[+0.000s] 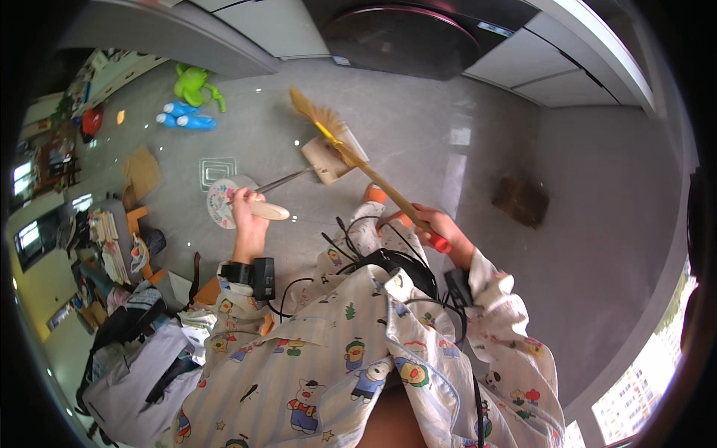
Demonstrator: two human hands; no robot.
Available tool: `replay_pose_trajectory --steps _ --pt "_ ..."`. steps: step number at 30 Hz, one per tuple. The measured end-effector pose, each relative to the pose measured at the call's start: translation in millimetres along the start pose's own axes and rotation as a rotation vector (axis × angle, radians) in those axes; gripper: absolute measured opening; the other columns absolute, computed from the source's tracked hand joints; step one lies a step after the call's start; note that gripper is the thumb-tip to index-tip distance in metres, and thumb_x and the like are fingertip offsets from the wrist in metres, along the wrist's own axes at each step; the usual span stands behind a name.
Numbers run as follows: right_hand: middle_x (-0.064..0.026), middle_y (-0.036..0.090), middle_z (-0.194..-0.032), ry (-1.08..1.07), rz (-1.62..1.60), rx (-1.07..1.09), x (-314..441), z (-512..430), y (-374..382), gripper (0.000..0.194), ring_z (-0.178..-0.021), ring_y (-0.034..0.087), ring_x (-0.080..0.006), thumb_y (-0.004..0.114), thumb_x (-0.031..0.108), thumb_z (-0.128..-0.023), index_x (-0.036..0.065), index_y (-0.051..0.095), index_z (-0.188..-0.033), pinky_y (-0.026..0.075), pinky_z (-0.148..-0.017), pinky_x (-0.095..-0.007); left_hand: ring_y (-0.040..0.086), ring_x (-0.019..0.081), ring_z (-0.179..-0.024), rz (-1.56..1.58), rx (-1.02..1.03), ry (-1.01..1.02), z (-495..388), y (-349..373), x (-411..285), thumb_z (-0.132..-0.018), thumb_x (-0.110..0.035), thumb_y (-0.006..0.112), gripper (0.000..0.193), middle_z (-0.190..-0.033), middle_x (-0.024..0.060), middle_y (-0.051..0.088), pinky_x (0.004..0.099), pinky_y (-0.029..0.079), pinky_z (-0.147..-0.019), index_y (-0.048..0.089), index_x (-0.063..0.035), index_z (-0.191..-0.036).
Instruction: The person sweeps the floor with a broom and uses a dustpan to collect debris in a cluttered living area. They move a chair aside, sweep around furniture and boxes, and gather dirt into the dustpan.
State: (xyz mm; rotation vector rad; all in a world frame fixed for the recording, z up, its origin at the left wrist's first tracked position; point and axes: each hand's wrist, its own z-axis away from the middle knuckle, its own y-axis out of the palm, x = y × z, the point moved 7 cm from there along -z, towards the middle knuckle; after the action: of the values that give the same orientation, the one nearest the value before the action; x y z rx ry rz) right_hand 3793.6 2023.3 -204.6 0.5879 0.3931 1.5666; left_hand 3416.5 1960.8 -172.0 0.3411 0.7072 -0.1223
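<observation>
My left hand (249,211) is closed around the pale handle of a long-handled dustpan. The beige dustpan pan (326,161) sits on the grey tiled floor, joined to the hand by a thin metal rod (284,180). My right hand (440,227) grips a straw broom (386,187) near the red cap at its handle's end. Its yellow-bound bristles (313,112) fan out past the pan, and the broom crosses above it. Whether the bristles touch the floor I cannot tell. Beneath my left hand stands a round stool with a flower-patterned top (218,208).
Several blue bottles (193,121) lie near a green toy-like object (193,87). A brown block (521,201) rests on the floor at the right. Cabinets (554,61) line the far side. Cardboard (143,171) and a bag-and-clothes pile (140,358) are at the left. Cables (386,260) hang at my waist.
</observation>
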Motion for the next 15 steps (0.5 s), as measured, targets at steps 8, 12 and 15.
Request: replay_pose_trajectory --steps 8,12,15 --pt "-0.0019 0.040 -0.055 -0.109 0.061 -0.186 16 100 -34 0.041 -0.039 0.034 -0.0078 0.033 0.017 -0.087 0.014 0.029 -0.128 0.029 -0.035 -0.0206 0.029 0.0093 -0.045 0.031 -0.007 -0.019 23 -32 -14 -0.077 -0.006 0.047 0.018 -0.052 -0.0012 0.034 0.0220 0.030 -0.045 0.036 -0.0090 -0.063" --pt "-0.0058 0.042 -0.054 -0.169 0.163 -0.371 50 68 -87 0.035 -0.037 0.039 -0.0134 0.037 0.015 -0.085 0.011 0.038 -0.119 0.032 -0.033 -0.0252 0.029 0.0088 -0.045 0.130 -0.069 0.067 37 -57 -25 -0.079 -0.005 0.043 0.016 -0.052 -0.0018 0.031 0.0214 0.030 -0.046 0.035 -0.0091 -0.066" --pt "-0.0066 0.042 -0.052 -0.241 0.393 -0.455 79 -13 -119 0.021 -0.034 0.039 -0.0168 0.036 0.010 -0.081 0.008 0.043 -0.101 0.032 -0.030 -0.0298 0.030 0.0092 -0.046 0.185 -0.166 0.060 42 -74 -16 -0.080 -0.005 0.043 0.016 -0.054 -0.0014 0.032 0.0227 0.032 -0.047 0.034 -0.0088 -0.067"
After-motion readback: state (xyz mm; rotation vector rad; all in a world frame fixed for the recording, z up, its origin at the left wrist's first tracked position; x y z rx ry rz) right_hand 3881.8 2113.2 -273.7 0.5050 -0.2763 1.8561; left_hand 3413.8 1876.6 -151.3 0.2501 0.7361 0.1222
